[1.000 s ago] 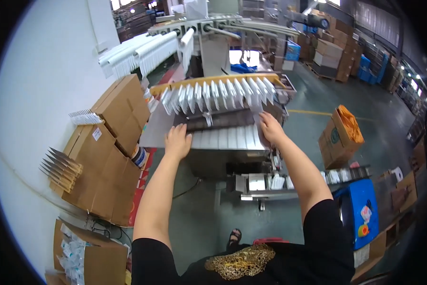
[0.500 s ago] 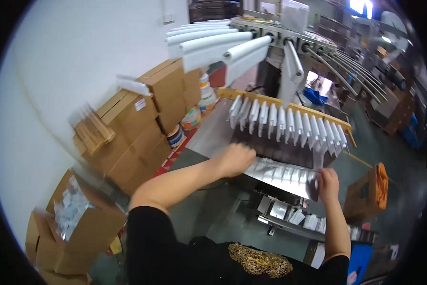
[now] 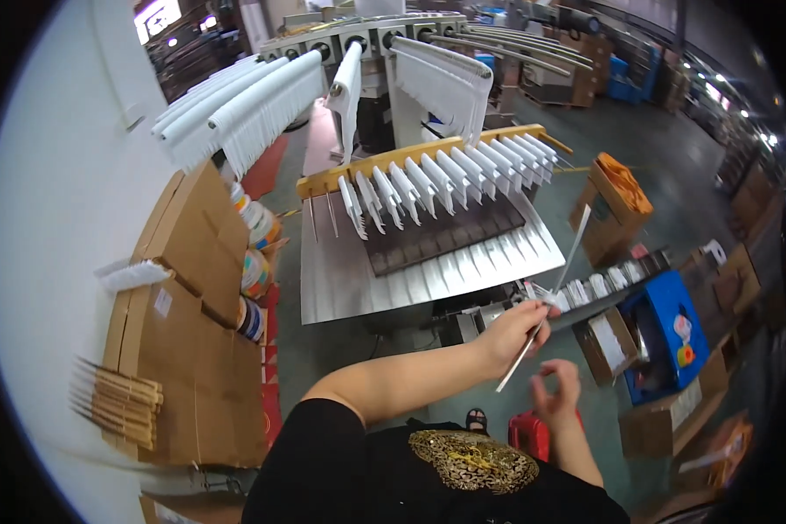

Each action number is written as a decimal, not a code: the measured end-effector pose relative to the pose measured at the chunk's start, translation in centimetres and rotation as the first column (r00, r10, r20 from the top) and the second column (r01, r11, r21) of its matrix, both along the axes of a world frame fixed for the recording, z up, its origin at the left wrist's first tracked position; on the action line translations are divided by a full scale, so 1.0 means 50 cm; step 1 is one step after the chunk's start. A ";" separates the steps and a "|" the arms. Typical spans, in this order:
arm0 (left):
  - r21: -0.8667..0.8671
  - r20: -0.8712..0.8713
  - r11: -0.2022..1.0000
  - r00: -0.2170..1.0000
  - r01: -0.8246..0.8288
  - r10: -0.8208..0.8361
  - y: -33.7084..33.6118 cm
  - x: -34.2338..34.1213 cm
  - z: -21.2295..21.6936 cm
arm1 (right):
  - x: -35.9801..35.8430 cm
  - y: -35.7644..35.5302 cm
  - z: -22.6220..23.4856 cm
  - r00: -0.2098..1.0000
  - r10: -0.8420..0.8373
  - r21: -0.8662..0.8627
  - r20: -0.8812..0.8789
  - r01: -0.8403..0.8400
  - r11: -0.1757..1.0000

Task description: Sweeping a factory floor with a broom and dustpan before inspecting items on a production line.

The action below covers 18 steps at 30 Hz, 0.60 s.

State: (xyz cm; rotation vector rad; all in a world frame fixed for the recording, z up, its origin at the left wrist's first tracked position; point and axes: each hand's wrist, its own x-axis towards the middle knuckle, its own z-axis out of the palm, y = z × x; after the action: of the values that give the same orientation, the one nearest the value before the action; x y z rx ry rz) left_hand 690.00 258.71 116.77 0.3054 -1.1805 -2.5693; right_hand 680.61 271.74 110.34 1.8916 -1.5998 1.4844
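Note:
My left hand (image 3: 517,335) is in front of the sloping metal table, closed around a long, thin pale strip (image 3: 581,229). The strip slants, one end rising away to the right and the other pointing down toward me. Lower right of it, my right hand (image 3: 557,389) is slightly blurred, with its fingers loosely bent and apart and nothing visible between them. Beyond the hands, several folded white bags (image 3: 450,179) hang in a row from a wooden bar (image 3: 380,168). Beneath them a dark slab (image 3: 450,242) lies on the metal table (image 3: 340,293).
Behind the table stands a machine with radiating arms draped with white sheets (image 3: 266,100); bare rods (image 3: 533,52) extend right. Cardboard boxes (image 3: 196,367) and tubs (image 3: 257,223) stand left. A conveyor (image 3: 598,293), a blue bin (image 3: 672,323) and a red container (image 3: 533,434) are at right.
Both hands have left the metal table and moved right and nearer to me. The left hand now shows a thin strip in its grip. The view has swung to the right.

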 end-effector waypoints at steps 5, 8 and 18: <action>0.011 0.015 1.000 1.000 -0.026 0.025 0.066 0.021 -0.002 | 0.118 0.038 0.033 0.994 -0.106 -0.001 0.010 0.106 0.994; -0.146 -0.102 0.979 0.983 0.140 -0.156 0.052 0.099 0.020 | 0.145 0.047 0.087 0.996 -0.054 -0.071 0.067 0.058 0.996; 0.006 -0.074 0.256 0.255 -0.967 0.964 -0.282 0.320 -0.003 | 0.239 -0.030 0.246 0.937 0.330 -0.066 -0.114 -0.339 0.939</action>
State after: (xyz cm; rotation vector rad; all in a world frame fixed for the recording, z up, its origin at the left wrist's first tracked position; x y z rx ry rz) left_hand 706.02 244.59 116.63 0.6825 -0.6156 -1.3757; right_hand 692.55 270.26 122.66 2.2348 -1.1931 1.5233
